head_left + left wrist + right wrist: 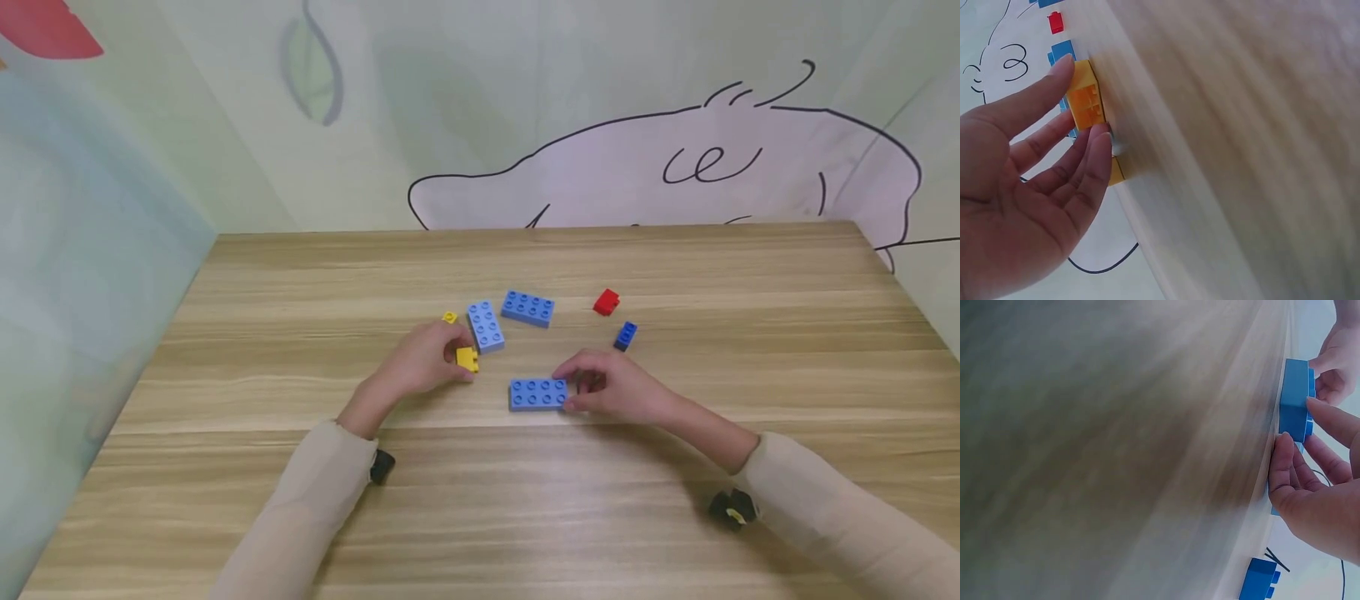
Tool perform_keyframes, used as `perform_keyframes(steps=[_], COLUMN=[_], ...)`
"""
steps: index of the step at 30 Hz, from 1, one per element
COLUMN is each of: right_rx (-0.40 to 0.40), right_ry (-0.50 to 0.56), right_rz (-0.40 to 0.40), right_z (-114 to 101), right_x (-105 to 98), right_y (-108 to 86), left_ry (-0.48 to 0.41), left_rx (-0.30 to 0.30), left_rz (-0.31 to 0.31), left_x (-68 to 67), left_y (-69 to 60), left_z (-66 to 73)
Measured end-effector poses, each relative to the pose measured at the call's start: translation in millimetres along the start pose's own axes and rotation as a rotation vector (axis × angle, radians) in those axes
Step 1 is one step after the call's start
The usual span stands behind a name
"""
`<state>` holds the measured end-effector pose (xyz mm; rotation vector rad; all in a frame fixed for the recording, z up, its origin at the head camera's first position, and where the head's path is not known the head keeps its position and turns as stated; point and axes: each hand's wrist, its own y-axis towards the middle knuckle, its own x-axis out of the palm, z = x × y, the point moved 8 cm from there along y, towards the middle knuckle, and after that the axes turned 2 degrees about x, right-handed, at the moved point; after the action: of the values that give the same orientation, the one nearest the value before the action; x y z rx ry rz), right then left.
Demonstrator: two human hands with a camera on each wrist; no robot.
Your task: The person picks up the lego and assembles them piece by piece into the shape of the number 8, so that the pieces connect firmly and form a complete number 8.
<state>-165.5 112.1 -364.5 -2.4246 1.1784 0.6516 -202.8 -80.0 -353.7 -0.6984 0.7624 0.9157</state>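
Two-handed pinching
Left hand point(427, 357) is pinching hollow yellow brick point(467, 359); right hand point(621, 388), eight-stud blue brick point(537, 396) by its three-o'clock end.

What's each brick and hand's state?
Held yellow brick: on its side
Other yellow brick: stud up
Held blue brick: studs up
Pale blue brick: studs up
Far blue brick: studs up
Dark blue brick: studs up
Red brick: lying loose
Left hand: pinching yellow brick
Right hand: pinching blue brick

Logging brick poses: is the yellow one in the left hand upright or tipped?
Tipped: the yellow brick has studs pointing sideways in the head view; the left wrist view shows its hollow underside.
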Motion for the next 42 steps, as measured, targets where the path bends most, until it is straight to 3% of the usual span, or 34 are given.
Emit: perform_keyframes(steps=[11,17,22,29,42], right_rx=[0.010,0.015,0.018,0.022,0.023], right_ry=[-0.002,-0.004,-0.003,-0.004,-0.004], right_rz=[0.011,0.008,0.006,0.008,0.000], right_z=[0.0,-0.8,-1.0,-0.9,-0.2], right_x=[-0.4,-0.5,-0.9,-1.8,-1.8], right_y=[-0.5,-0.1,0.8,1.4,3.1], left_ry=[-0.045,-0.153,-0.238,-0.332,-0.330], left_rx=[0.023,0.015,0.048,0.095,0.136], left_rz=[0.024,0.067,0.091,0.063,-0.016], left_x=[-5.4,-13.6,-16.2,-7.9,14.0], left_y=[-5.6,-12.3,-17.0,-18.2,-14.8], left_z=[-1.4,1.2,9.5,25.9,45.3])
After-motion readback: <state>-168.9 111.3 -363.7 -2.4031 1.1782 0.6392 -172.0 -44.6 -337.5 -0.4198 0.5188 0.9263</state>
